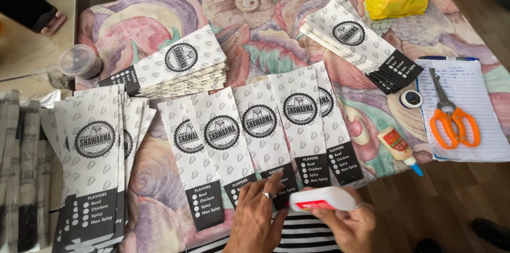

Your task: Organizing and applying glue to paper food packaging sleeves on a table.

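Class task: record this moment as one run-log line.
left hand: pressing fanned paper sleeves | right hand: holding white glue bottle | table: scissors

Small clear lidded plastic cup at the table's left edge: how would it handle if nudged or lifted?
The small clear lidded plastic cup looks thin-walled and nearly empty, so probably light and easy to slide. It stands upright, wider than tall, so tipping seems unlikely. Being round, it might roll if knocked over.
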